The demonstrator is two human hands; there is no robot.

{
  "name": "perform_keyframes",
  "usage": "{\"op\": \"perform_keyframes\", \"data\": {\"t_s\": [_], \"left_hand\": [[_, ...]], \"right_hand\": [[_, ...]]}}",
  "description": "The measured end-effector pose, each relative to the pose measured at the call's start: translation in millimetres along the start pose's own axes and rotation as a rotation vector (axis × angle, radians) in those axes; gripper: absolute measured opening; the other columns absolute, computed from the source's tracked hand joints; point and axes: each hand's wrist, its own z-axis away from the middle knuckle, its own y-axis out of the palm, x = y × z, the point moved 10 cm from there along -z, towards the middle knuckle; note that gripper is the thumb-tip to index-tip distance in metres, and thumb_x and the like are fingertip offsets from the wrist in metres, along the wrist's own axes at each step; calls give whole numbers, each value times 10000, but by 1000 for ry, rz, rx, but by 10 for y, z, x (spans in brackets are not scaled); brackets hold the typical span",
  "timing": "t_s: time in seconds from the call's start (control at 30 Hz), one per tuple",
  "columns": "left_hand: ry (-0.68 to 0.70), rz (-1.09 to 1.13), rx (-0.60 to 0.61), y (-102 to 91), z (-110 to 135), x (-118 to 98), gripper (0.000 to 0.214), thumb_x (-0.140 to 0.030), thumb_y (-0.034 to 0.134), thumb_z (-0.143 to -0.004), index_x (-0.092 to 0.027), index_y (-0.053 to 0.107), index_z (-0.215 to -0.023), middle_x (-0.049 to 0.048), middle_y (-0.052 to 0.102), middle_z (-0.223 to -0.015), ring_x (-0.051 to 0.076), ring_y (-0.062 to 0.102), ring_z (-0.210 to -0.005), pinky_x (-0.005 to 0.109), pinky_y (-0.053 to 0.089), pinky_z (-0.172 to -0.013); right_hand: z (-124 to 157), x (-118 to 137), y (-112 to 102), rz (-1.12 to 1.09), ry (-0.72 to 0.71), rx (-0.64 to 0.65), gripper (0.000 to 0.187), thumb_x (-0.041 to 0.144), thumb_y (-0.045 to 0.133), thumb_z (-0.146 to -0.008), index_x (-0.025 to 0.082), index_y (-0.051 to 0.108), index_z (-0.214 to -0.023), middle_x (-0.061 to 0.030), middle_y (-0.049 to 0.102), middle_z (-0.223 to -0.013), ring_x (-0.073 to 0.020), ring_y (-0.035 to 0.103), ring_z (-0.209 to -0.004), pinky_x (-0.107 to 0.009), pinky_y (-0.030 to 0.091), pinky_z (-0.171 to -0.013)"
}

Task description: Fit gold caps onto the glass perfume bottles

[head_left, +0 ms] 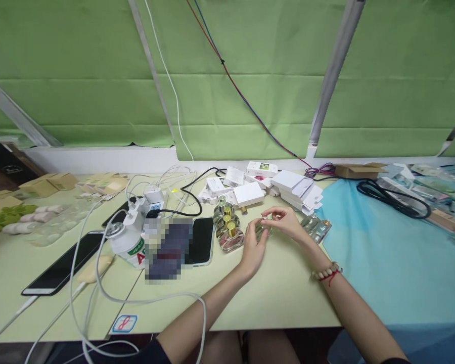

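Observation:
My left hand [255, 245] curls around a small clear glass bottle [264, 228] just above the table, its fingers hiding much of it. At the top of that bottle, the fingertips of my right hand [284, 221] are pinched together; whether a small part sits between them is hidden. Left of my hands stands a row of several glass perfume bottles [230, 240] with gold and silver tops. More clear glass bottles [318, 227] lie behind my right wrist. A small gold-brown cap [243, 210] rests on the table past the row.
Small white boxes [248, 193] and a stack of white cartons [298, 189] lie behind my hands. To the left are phones [201, 241], a white bottle [129, 245], chargers and looping white cables [151, 299]. Blue cloth [387, 273] covers the right side, with a coiled black cable [394, 199].

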Motion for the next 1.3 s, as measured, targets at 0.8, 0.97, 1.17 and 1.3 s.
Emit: {"op": "perform_keyframes", "data": {"t_s": [0.8, 0.97, 1.17, 1.3], "left_hand": [[2, -66, -2, 1, 13, 5, 327, -236, 388, -900, -181, 404, -1222, 108, 435, -1238, 189, 385, -1209, 363, 280, -1045], [1, -85, 14, 16, 12, -3, 338, -227, 377, -904, -180, 386, -1239, 98, 425, -1254, 174, 366, -1219, 348, 264, -1052], [17, -53, 6, 7, 5, -13, 321, -224, 395, -896, -191, 406, -1215, 100, 444, -1240, 192, 383, -1209, 372, 273, -1042], [19, -59, 3, 1, 2, -3, 297, -215, 398, -890, -185, 416, -1185, 101, 449, -1229, 188, 391, -1196, 367, 281, -1038]], "right_hand": [[9, 39, 37, -21, 21, 58, 386, 385, 769, -584, 113, 705, -850, -71, 647, -727, -65, 395, -499, -210, 328, -451], [0, -30, 38, -68, 53, 45, 382, 377, 783, -558, 105, 702, -814, -68, 642, -710, -53, 375, -488, -201, 294, -442], [-9, -142, 94, -128, 95, 88, 410, 398, 785, -558, 114, 699, -842, -96, 661, -801, -78, 461, -540, -211, 341, -481], [-22, -40, 53, -191, 33, 79, 328, 392, 796, -531, 132, 681, -694, -109, 644, -997, -92, 517, -636, -220, 395, -539]]}}
